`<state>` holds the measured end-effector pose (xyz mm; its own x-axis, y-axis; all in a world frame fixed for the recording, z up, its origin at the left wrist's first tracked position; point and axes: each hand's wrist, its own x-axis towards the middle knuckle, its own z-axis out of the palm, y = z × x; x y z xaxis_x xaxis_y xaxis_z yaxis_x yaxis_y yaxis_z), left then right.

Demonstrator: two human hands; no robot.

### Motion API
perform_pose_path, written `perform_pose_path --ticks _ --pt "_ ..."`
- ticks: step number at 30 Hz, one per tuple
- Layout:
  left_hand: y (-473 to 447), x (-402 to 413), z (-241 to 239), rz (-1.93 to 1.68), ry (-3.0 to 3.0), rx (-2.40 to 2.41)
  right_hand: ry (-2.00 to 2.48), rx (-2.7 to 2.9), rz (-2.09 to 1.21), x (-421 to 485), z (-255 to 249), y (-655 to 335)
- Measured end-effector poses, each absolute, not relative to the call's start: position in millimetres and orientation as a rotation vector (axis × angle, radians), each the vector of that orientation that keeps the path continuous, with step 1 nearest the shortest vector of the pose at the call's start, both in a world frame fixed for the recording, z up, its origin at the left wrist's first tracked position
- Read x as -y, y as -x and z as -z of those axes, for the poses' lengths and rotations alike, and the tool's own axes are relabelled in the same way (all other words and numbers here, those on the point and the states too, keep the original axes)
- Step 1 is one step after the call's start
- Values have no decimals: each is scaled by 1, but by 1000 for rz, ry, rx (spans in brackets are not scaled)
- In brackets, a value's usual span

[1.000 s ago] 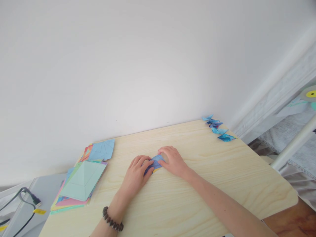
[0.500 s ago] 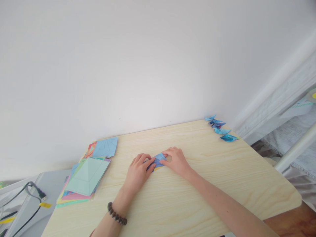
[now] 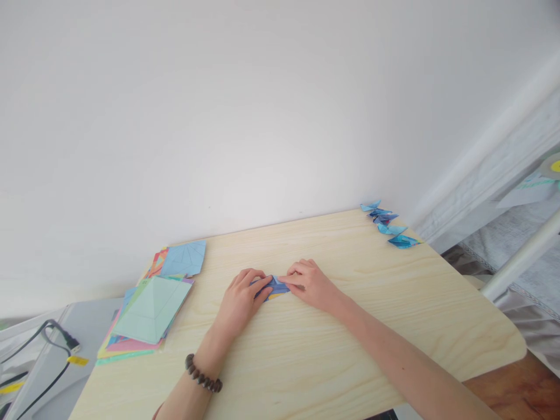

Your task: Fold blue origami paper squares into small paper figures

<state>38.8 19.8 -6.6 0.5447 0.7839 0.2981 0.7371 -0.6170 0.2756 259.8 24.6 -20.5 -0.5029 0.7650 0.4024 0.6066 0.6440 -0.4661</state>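
Observation:
A small folded piece of blue paper (image 3: 275, 286) with a yellow edge lies on the light wooden table (image 3: 394, 315), near the middle. My left hand (image 3: 242, 298), with a dark bead bracelet on the wrist, presses its fingertips on the paper's left end. My right hand (image 3: 308, 283) pinches and presses the paper's right end, fingers curled together. Most of the paper is hidden under the fingers of both hands.
A stack of coloured paper sheets (image 3: 149, 312) lies at the table's left edge, a pale green creased sheet on top. Several folded blue paper figures (image 3: 388, 224) line the far right corner. Black cables (image 3: 39, 350) lie on a grey surface at left. A white wall stands behind.
My right hand's fingers have closed further over the paper's right end, and less of the blue paper shows. Both hands stay at the same spot on the table.

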Motion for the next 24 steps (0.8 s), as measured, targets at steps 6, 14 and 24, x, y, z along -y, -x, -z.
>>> perform_pose_path --ticks 6,14,24 --pt "-39 -20 5 -587 -2677 -1317 1004 2353 -305 -24 17 -263" --pt "-40 -18 2 -577 -2718 -1314 964 2395 -257 -23 20 -263" --pt "-39 -18 4 -580 -2731 -1330 966 2363 -288 -22 18 -262"
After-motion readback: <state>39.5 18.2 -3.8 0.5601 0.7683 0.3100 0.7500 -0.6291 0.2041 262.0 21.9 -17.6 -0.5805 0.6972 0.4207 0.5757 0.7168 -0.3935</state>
